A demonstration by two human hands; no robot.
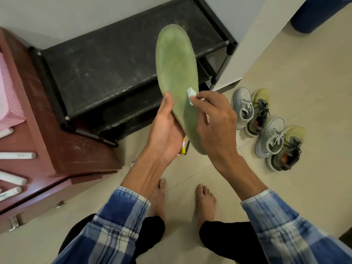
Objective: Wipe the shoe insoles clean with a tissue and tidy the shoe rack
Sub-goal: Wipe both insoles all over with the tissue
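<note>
1. Nearest the camera, two blue-and-white plaid sleeves (118, 225) reach forward over dark trousers and two bare feet (205, 202), which stand on a pale tiled floor (295, 88).
2. The left hand (165, 134) is turned palm up under the nearer half of a green insole (177, 60). Its thumb curls over the insole's left edge, so this hand grips the insole from below.
3. The right hand (215, 126) shows its back to the camera, wrist bent down. Its fingertips pinch a small folded white tissue (191, 94) and press it against the insole's upper face, near the right edge at about mid-length.
4. The insole is held in the air between the hands, above the floor and in front of the rack. Its long axis runs away from the person: the narrower end sits low beneath the right wrist, and the broad rounded end points up and away, leaning slightly left. Its face is turned toward the camera.
5. On the floor under the left hand lies a small yellow item (183, 147), too hidden to identify.
6. To the right, two grey sneakers (243, 107) and two olive sneakers (287, 149) stand side by side on the tiles, touching.
7. To the left is a reddish wooden cabinet (66, 153) with a pink basket (9, 96) on top.
8. Farther back, a black tiered shoe rack (114, 69) with a dusty top stands against the wall.
</note>
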